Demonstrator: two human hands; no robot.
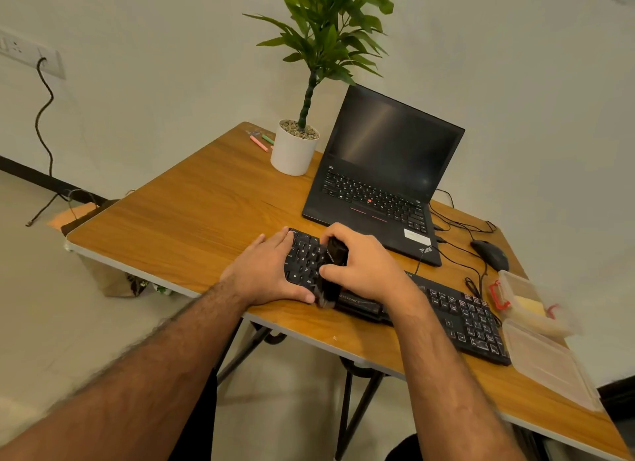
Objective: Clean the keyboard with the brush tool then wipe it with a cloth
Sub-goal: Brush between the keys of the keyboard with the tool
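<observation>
Wood-grain tabletop [192, 220] on folding legs fills the middle of the view, set against a plain pale wall. Nearest, along the front edge toward five o'clock, lies the black keyboard [457, 319], its left end under both hands. The left hand [268, 271] lies flat with straight fingers over the keyboard's left edge, thumb pressed at the front corner, steadying it. The right hand [360, 264] is curled around a dark brush tool [335, 264], whose bristle end seems to sit at the near edge of the keys, though blur makes that hard to confirm. At four o'clock, just beside the keyboard's right end, sits an open clear plastic box [536, 326] with something pale yellow inside, possibly the cloth. Farther back at two o'clock are a black mouse [491, 254] and trailing cables [457, 226]. At one o'clock stands an open laptop [385, 171], screen dark, and at twelve a potted plant [295, 147] with coloured markers [261, 141] beside it. The main risk: the keyboard hugs the table's front edge, so a hard sweep toward the person could nudge it off, or tug its cable.
</observation>
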